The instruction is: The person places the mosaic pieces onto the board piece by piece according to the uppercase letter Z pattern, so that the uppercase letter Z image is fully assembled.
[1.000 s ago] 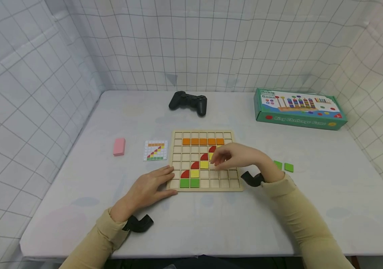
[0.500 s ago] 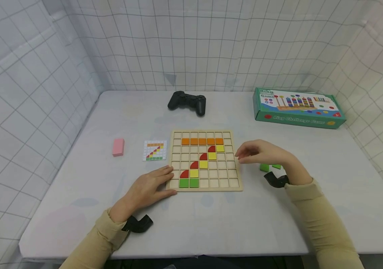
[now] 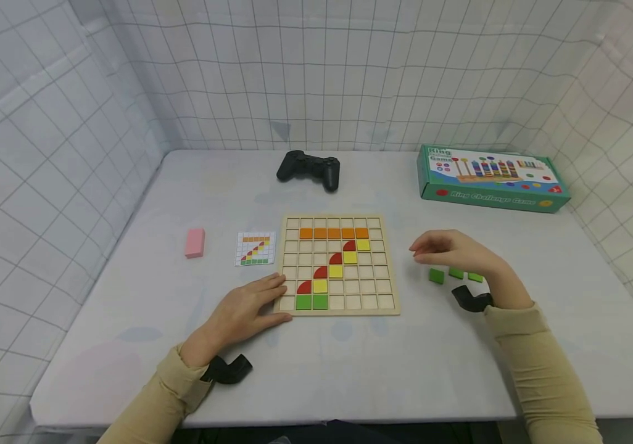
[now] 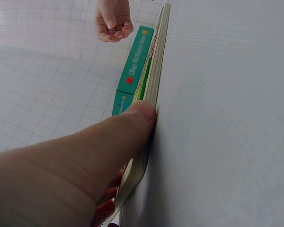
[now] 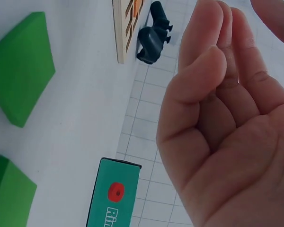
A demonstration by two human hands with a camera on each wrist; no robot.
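Note:
My left hand (image 3: 235,317) lies at the near left corner of the wooden grid board (image 3: 353,302), fingers stretched over its left edge. Its thumb (image 4: 142,111) presses the board's near side. On the board are a row of orange tiles (image 3: 334,234), a diagonal of red quarter-round tiles (image 3: 320,272) and yellow squares (image 3: 335,271), and two green squares (image 3: 312,302) at the bottom. My right hand (image 3: 455,251) hovers right of the board with fingers loosely bent and nothing in them. Three loose green tiles (image 3: 436,275) lie on the table just below and beside it.
A small pattern card (image 3: 255,248) lies left of the board, with a pink block (image 3: 195,243) farther left. Behind the board is a black game controller (image 3: 309,170). A green Ring Challenge Game box (image 3: 494,180) stands at the back right.
My right hand has moved right, from over the board to beside the loose green tiles, uncovering the upper yellow squares. My left hand has stayed at the board's corner.

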